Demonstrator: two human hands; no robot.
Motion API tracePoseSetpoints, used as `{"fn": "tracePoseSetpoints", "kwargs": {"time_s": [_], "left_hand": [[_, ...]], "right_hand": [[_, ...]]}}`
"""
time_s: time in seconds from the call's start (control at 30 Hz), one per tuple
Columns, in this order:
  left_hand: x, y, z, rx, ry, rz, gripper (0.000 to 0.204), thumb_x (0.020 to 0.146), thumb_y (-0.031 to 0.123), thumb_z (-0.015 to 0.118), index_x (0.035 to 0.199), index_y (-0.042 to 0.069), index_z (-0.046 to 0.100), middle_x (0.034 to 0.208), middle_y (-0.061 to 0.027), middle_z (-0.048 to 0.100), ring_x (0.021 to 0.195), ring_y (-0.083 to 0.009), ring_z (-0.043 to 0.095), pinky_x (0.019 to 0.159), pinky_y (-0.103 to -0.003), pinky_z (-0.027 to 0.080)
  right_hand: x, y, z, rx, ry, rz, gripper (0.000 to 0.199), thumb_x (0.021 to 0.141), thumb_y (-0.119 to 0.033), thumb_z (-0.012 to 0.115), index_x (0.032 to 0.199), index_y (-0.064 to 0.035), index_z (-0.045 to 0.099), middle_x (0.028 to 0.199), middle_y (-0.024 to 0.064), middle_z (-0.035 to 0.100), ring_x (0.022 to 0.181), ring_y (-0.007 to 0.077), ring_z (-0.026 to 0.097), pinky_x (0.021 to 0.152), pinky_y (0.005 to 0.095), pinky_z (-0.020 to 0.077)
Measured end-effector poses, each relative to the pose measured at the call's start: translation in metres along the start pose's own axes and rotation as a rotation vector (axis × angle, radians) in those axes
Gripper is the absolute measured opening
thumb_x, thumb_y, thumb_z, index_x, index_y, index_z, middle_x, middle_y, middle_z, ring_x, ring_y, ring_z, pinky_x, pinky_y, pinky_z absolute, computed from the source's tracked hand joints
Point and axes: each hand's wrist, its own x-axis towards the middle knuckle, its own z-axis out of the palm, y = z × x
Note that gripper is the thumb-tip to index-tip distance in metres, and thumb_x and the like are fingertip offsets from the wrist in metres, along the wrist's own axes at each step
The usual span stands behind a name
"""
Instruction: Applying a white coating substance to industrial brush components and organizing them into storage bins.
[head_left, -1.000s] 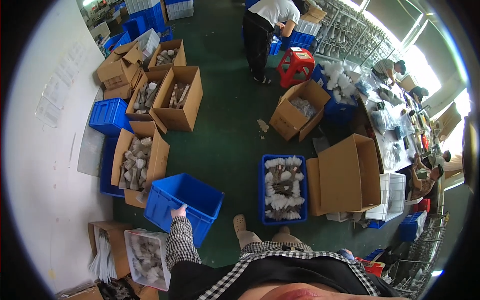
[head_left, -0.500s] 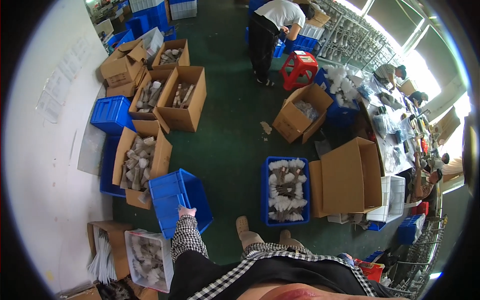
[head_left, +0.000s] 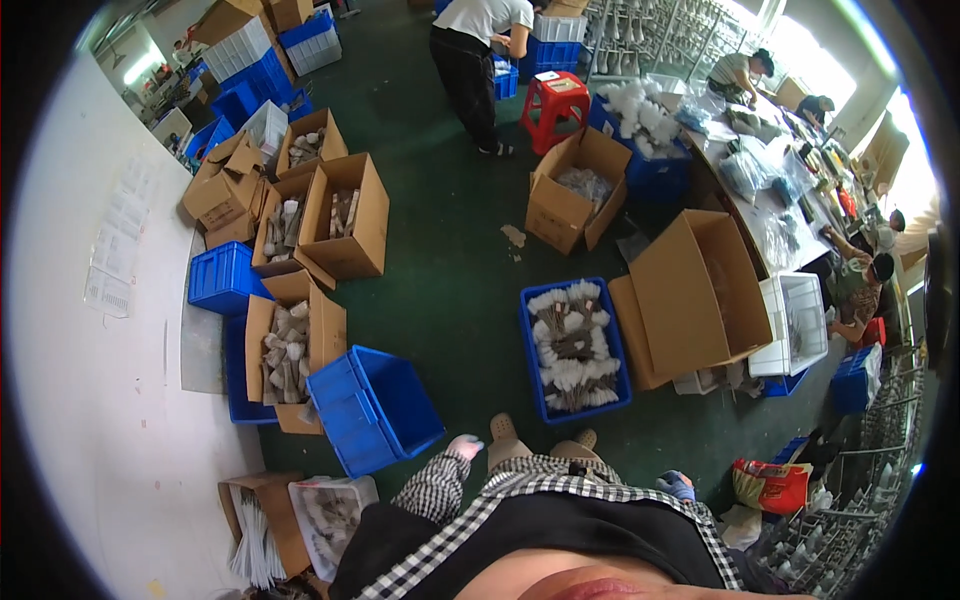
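Observation:
My left hand (head_left: 465,447) hangs just past the near right corner of an empty blue plastic crate (head_left: 345,415), apart from it. Its fingers are loosely stretched and nothing shows in them. The crate stands tilted on the floor, against a carton (head_left: 330,330) of grey-white bundled pieces. At my right side my right hand (head_left: 677,486) hangs low with bluish covering on its fingers. They look loosely apart, with no object visible. In front of my feet lies a blue crate (head_left: 527,345) filled with rows of white fluffy-headed, grey-stemmed bundles.
Open cartons (head_left: 375,225) and a blue bin (head_left: 225,277) line the left wall. A large carton (head_left: 690,300) and a white crate (head_left: 815,340) stand at right. Beyond are a red stool (head_left: 553,108), a standing person (head_left: 480,70) and people seated at a worktable (head_left: 745,190).
My left hand has let go of the empty blue crate and moved right, back toward my body. My right hand shows more fully. The whole view has shifted.

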Motion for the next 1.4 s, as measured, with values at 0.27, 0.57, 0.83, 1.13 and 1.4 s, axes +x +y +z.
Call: {"fn": "tracePoseSetpoints", "kwargs": {"time_s": [0.27, 0.57, 0.83, 1.13, 1.4], "left_hand": [[0.001, 0.108, 0.044, 0.023, -0.021, 0.226, 0.045, 0.078, 0.030, 0.069, 0.115, 0.004, 0.066, 0.115, -0.0161, 0.067, 0.109, -0.0286, 0.062, 0.096, -0.035, 0.047], [-0.056, 0.248, 0.152, 0.345, 0.010, 0.255, 0.044, 0.081, 0.030, 0.068, 0.118, 0.004, 0.064, 0.115, -0.0164, 0.066, 0.109, -0.0273, 0.063, 0.095, -0.035, 0.047], [-0.112, 0.330, 0.269, 0.579, -0.095, 0.548, 0.043, 0.081, 0.024, 0.067, 0.118, 0.004, 0.062, 0.105, -0.0147, 0.070, 0.098, -0.0260, 0.067, 0.087, -0.035, 0.051], [-0.123, 0.344, 0.302, 0.559, -0.038, 0.561, 0.041, 0.082, 0.025, 0.068, 0.117, 0.004, 0.063, 0.105, -0.0151, 0.069, 0.096, -0.0242, 0.066, 0.086, -0.033, 0.051], [-0.097, 0.370, 0.319, 0.646, -0.024, 0.572, 0.046, 0.079, 0.030, 0.065, 0.118, 0.005, 0.063, 0.110, -0.0172, 0.068, 0.104, -0.0295, 0.064, 0.092, -0.036, 0.049]], "right_hand": [[-0.059, 0.110, 0.080, 0.226, -0.081, 0.245, 0.033, 0.078, -0.039, 0.068, 0.093, -0.0098, 0.073, 0.093, 0.0127, 0.071, 0.091, 0.0287, 0.068, 0.080, 0.0388, 0.0522], [-0.081, 0.379, 0.273, 0.429, -0.042, 0.386, 0.044, 0.077, -0.045, 0.069, 0.103, -0.0102, 0.070, 0.103, 0.0136, 0.070, 0.097, 0.0308, 0.066, 0.083, 0.0396, 0.0507], [-0.129, 0.414, 0.158, 0.852, 0.217, 0.475, 0.031, 0.082, -0.028, 0.064, 0.101, -0.0033, 0.067, 0.089, 0.0117, 0.069, 0.064, 0.0266, 0.068, 0.060, 0.0340, 0.0554], [-0.101, 0.418, 0.235, 0.774, 0.211, 0.343, 0.032, 0.080, -0.038, 0.067, 0.094, -0.0094, 0.072, 0.089, 0.0116, 0.071, 0.084, 0.0279, 0.067, 0.076, 0.0380, 0.0520], [-0.107, 0.447, 0.293, 0.802, -0.080, 0.643, 0.027, 0.081, -0.035, 0.067, 0.093, -0.0120, 0.072, 0.093, 0.0113, 0.071, 0.090, 0.0246, 0.067, 0.081, 0.0373, 0.0509]]}}
